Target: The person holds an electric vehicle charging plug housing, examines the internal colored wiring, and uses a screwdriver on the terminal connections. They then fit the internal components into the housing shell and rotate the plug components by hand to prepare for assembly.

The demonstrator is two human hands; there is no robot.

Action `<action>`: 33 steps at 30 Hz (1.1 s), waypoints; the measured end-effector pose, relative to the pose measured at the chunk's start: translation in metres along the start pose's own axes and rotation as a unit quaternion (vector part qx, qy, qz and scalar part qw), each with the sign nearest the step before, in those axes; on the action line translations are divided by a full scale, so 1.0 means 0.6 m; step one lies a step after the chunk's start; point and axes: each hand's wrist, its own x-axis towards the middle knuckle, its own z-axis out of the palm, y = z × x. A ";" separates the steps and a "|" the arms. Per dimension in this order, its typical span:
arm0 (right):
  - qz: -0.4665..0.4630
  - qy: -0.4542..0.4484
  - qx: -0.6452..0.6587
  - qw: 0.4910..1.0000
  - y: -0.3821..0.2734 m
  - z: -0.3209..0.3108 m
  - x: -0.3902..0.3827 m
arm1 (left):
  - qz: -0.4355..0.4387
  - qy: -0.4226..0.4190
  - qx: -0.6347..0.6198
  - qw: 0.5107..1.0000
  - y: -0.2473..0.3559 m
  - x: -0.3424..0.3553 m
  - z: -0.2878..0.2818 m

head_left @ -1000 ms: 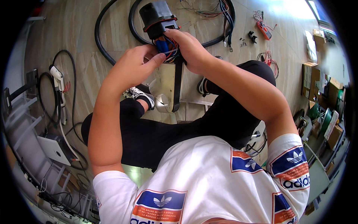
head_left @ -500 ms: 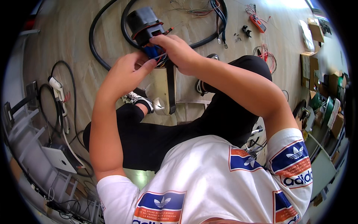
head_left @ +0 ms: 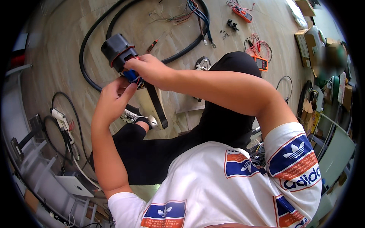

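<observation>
A black round plug head (head_left: 118, 51) with an orange-red seal ring is held above the floor between my two hands. My right hand (head_left: 154, 71) is closed at its lower end, thumb and fingers against the plug's open side. Blue wires (head_left: 131, 75) and thinner coloured wires come out below it. My left hand (head_left: 110, 100) is closed around these wires, its thumb and fingers meeting beside them; the exact grip is partly hidden. Beneath my hands stands a long cream-coloured piece (head_left: 148, 102) with a black strip (head_left: 159, 110) along it.
A thick black cable (head_left: 84, 72) loops over the floor. Beyond my hands lie a screwdriver (head_left: 153, 46), a black clamp (head_left: 232, 25) and small screws (head_left: 224, 35). Two orange meters, one farther (head_left: 242, 15) and one nearer (head_left: 261, 64), lie right. A white charging gun (head_left: 59, 115) lies left.
The whole view has shifted, so the plug head and both hands now appear farther left and lower. Both hands stay on the plug and wires. A second meter has come into sight.
</observation>
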 end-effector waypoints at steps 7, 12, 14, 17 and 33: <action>0.021 0.023 -0.057 0.998 -0.002 -0.004 -0.004 | 0.004 0.015 0.015 1.000 0.008 0.001 0.003; 0.022 0.025 -0.063 0.997 -0.001 -0.002 -0.005 | 0.014 0.011 -0.004 1.000 -0.009 0.004 0.005; 0.019 0.033 -0.054 0.998 0.002 0.000 -0.002 | 0.008 0.008 -0.008 1.000 -0.008 0.004 0.004; 0.012 0.038 -0.042 0.998 0.003 -0.001 -0.003 | 0.013 0.005 -0.013 1.000 -0.011 0.004 0.006; 0.002 0.005 -0.025 1.000 0.011 0.002 0.001 | -0.001 -0.002 -0.032 1.000 -0.011 0.002 -0.002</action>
